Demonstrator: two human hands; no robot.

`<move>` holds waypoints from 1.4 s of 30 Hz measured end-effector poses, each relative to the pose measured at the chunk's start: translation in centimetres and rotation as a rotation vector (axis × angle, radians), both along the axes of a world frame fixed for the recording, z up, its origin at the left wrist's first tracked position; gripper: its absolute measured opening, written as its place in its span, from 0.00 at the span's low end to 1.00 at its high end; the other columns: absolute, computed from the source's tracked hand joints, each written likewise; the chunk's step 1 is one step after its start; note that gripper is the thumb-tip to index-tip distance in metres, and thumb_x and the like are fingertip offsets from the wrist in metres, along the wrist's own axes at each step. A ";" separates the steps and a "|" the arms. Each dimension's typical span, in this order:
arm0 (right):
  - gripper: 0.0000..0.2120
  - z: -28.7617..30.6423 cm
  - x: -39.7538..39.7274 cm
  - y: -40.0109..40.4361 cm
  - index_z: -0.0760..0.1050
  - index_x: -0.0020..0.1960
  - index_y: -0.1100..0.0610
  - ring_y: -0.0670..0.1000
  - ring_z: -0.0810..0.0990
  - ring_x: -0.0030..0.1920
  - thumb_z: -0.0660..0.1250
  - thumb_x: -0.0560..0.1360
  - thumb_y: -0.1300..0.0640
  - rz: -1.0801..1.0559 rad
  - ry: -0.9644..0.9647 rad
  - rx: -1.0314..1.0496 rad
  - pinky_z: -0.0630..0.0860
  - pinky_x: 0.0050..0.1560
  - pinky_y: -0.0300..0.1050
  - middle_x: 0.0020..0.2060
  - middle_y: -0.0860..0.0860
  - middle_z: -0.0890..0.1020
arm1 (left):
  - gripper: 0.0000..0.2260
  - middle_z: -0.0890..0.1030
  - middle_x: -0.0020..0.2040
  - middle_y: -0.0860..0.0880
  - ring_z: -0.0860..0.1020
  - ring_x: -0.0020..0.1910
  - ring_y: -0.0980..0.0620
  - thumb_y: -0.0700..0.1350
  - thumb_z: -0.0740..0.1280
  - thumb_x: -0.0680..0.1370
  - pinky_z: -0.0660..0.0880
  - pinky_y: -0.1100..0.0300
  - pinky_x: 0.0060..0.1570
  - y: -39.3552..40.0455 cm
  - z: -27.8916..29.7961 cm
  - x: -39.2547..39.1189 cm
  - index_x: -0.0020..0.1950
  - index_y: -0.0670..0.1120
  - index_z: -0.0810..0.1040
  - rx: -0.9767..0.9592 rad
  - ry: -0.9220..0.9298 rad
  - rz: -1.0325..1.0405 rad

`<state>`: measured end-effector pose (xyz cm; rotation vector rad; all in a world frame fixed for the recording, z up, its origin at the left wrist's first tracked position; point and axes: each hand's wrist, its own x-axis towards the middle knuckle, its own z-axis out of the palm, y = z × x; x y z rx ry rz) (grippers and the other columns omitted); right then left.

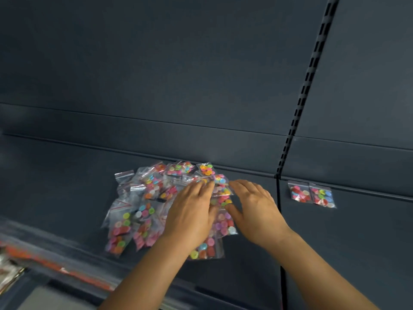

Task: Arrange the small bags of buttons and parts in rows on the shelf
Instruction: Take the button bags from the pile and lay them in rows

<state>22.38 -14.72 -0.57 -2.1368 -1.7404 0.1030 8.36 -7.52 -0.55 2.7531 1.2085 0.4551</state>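
A loose pile of small clear zip bags [143, 204] filled with coloured buttons lies in the middle of the dark shelf [55, 180]. My left hand [192, 211] lies flat on the pile's right part, fingers straight and pointing away from me. My right hand [254, 209] is just beside it at the pile's right edge, fingers spread and relaxed, thumb touching a bag. Two button bags [311, 194] lie side by side on the neighbouring shelf section to the right, close to the back wall.
A slotted upright rail [297, 121] divides the two shelf sections. The dark back panel [178, 63] rises behind the shelf. An orange strip [55, 267] runs along the shelf's front edge at lower left, with blurred packets below it.
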 end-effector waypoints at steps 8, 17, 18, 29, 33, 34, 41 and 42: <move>0.24 -1.2 -5.5 3.1 0.59 0.74 0.52 0.51 0.62 0.72 0.57 0.79 0.48 -0.025 0.096 -0.077 0.58 0.71 0.47 0.72 0.48 0.66 | 0.27 0.55 0.77 0.48 0.53 0.76 0.49 0.55 0.53 0.81 0.49 0.55 0.74 3.7 -1.8 -5.8 0.77 0.47 0.52 -0.067 0.074 0.031; 0.24 -1.8 -8.4 5.4 0.65 0.70 0.56 0.56 0.67 0.67 0.61 0.77 0.48 -0.214 0.167 -0.082 0.61 0.68 0.48 0.64 0.56 0.74 | 0.16 0.72 0.67 0.50 0.69 0.65 0.52 0.46 0.56 0.82 0.63 0.61 0.65 4.8 -2.9 -7.7 0.68 0.45 0.73 -0.132 -0.197 -0.114; 0.22 -1.8 -8.6 5.7 0.68 0.69 0.56 0.56 0.70 0.64 0.62 0.77 0.49 -0.244 0.189 -0.067 0.63 0.66 0.48 0.60 0.56 0.76 | 0.16 0.73 0.65 0.49 0.69 0.64 0.52 0.45 0.57 0.82 0.64 0.61 0.64 5.1 -2.9 -7.6 0.67 0.45 0.74 -0.154 -0.234 -0.092; 0.10 -2.4 -9.1 7.3 0.74 0.54 0.54 0.50 0.75 0.43 0.67 0.74 0.57 -0.390 0.317 0.012 0.67 0.36 0.39 0.41 0.48 0.77 | 0.09 0.79 0.53 0.51 0.72 0.54 0.49 0.44 0.65 0.78 0.69 0.58 0.52 6.6 -3.3 -6.2 0.58 0.51 0.76 -0.152 -0.238 0.015; 0.04 -2.5 -9.4 7.2 0.73 0.44 0.50 0.44 0.76 0.35 0.66 0.74 0.58 -0.387 0.380 0.089 0.64 0.28 0.32 0.38 0.46 0.80 | 0.11 0.78 0.52 0.52 0.74 0.54 0.52 0.42 0.69 0.75 0.74 0.57 0.52 6.7 -3.2 -5.8 0.55 0.52 0.74 -0.265 -0.359 0.016; 0.07 -2.5 -9.5 7.1 0.72 0.41 0.49 0.41 0.76 0.34 0.66 0.74 0.59 -0.396 0.436 0.118 0.64 0.26 0.30 0.36 0.45 0.80 | 0.12 0.77 0.52 0.52 0.75 0.53 0.52 0.43 0.70 0.75 0.75 0.58 0.49 6.7 -3.2 -5.7 0.55 0.53 0.72 -0.289 -0.393 0.017; 0.04 -0.5 -9.0 6.1 0.75 0.44 0.53 0.41 0.77 0.28 0.64 0.75 0.61 -0.514 0.851 0.383 0.73 0.27 0.36 0.30 0.47 0.81 | 0.32 0.75 0.56 0.55 0.77 0.50 0.56 0.43 0.74 0.71 0.76 0.66 0.45 6.8 -1.4 -4.4 0.70 0.54 0.63 -0.553 -0.667 0.016; 0.05 0.0 -8.8 5.8 0.77 0.45 0.53 0.43 0.77 0.29 0.64 0.75 0.61 -0.518 0.920 0.396 0.75 0.29 0.40 0.30 0.48 0.82 | 0.31 0.76 0.53 0.57 0.78 0.47 0.59 0.43 0.74 0.71 0.74 0.70 0.39 6.8 -1.1 -4.1 0.70 0.54 0.64 -0.598 -0.676 0.010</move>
